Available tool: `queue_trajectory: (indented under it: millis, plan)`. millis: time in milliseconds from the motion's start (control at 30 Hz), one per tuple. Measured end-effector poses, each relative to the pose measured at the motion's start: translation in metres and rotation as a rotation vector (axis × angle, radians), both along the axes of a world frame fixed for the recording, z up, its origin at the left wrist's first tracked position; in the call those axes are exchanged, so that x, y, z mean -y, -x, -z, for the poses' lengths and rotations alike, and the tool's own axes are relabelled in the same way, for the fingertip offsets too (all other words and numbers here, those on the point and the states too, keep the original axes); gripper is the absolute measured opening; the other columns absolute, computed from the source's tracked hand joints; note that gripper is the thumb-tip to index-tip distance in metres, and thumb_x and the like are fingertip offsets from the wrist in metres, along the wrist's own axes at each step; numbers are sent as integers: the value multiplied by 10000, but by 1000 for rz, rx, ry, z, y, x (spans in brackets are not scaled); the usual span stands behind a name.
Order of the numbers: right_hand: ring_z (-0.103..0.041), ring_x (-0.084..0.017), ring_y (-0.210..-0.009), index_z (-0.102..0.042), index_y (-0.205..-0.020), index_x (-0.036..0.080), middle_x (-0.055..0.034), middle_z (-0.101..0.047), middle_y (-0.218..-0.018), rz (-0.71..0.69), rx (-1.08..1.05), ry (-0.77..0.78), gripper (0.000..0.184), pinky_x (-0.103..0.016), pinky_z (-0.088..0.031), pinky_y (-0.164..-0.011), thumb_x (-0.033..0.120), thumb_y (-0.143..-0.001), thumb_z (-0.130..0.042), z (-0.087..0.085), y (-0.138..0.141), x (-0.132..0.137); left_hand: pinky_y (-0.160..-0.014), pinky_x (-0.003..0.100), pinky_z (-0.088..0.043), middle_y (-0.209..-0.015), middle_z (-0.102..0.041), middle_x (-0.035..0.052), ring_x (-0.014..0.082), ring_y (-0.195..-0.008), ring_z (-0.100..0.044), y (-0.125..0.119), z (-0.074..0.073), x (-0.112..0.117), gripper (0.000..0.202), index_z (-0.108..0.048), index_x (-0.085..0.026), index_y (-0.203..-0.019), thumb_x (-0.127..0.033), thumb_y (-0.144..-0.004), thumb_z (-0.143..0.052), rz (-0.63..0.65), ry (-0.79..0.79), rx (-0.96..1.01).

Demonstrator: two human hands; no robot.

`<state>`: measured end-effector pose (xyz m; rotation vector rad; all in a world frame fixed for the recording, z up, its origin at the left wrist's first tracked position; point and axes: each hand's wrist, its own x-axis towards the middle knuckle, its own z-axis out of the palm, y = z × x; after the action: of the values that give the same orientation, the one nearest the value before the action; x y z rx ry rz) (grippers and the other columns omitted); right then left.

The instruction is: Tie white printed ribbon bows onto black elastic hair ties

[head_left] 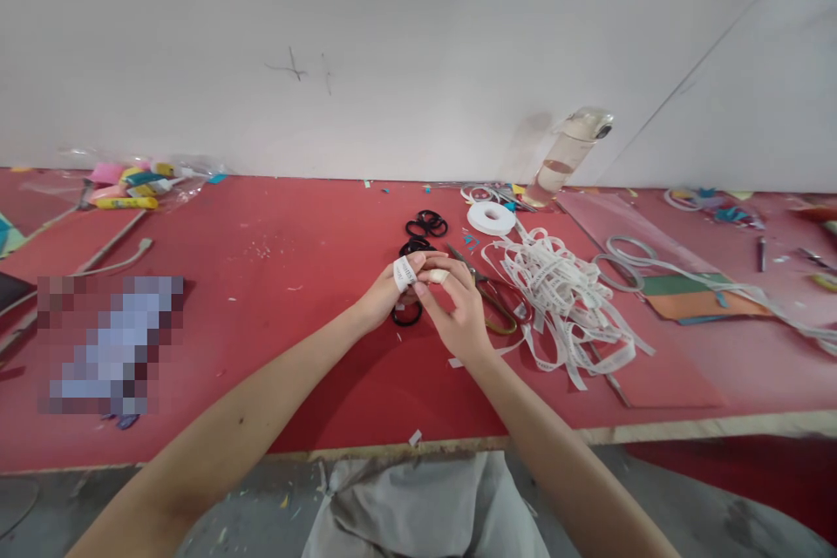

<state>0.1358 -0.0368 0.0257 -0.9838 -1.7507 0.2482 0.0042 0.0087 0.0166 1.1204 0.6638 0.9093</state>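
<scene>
My left hand (379, 301) and my right hand (463, 314) meet over the middle of the red table. A short white strip of printed ribbon (404, 274) lies across the left fingers, which are closed on it. The right thumb and fingertips pinch at the strip's near edge; a pale wrap (435, 276) circles one right finger. Black elastic rings (427, 223) are grouped just beyond the hands, and another black ring (406, 323) shows below the left fingers. Scissors (500, 314) lie partly behind the right hand. Anything inside the fingers is hidden.
A heap of white printed ribbon (555, 288) spreads to the right, near a white ribbon roll (491, 218). A clear bottle (568, 159) stands by the wall. Coloured sheets (693, 301) and a cable lie farther right. Bagged glue tubes (137, 183) and a blurred object (118, 349) are left.
</scene>
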Motion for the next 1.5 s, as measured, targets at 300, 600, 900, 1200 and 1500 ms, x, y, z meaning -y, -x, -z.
queue_trajectory:
  millis: [300,600,900,1200,1500]
  plan:
    - [-592,-214,-1052,-622,-867,226,-53,-663,-1002,-135,-61,146,62,-407,-479,-955,244,-903,-576,1,-5,-2,-620,222,-445,-945,-706,89,166,-802,-624,-1,0,-1,463,-719,-171,-1078,-552,-878,-550,-57,-163,-8]
    - [-574,-207,-978,-602,-827,224,-41,-679,-906,-128,23,85,63,-386,-495,-882,204,-886,-602,-1,-2,-2,-485,212,-328,-902,-700,80,106,-591,-521,-4,2,1,507,-704,-183,-1124,-588,-864,-545,-62,-75,-25]
    - [-595,-212,-1021,-656,-800,232,-40,-713,-925,-142,-3,104,74,-410,-515,-904,188,-858,-646,3,-1,-3,-668,261,-453,-974,-714,95,196,-852,-637,-7,0,2,564,-716,-179,-1054,-650,-878,-460,-59,-43,20]
    - [-603,-213,-946,-624,-752,225,-35,-701,-853,-118,-9,123,105,-399,-518,-851,158,-832,-630,2,-1,-3,-635,234,-442,-990,-702,86,143,-739,-609,-6,4,0,500,-709,-200,-1094,-600,-884,-494,-2,-29,51]
    - [-599,-156,-793,-618,-842,211,-33,-602,-894,-42,-63,222,57,-301,-531,-743,162,-822,-638,4,0,-1,-472,195,-307,-840,-636,65,113,-617,-513,-4,5,2,509,-700,-219,-1136,-608,-872,-505,28,24,35]
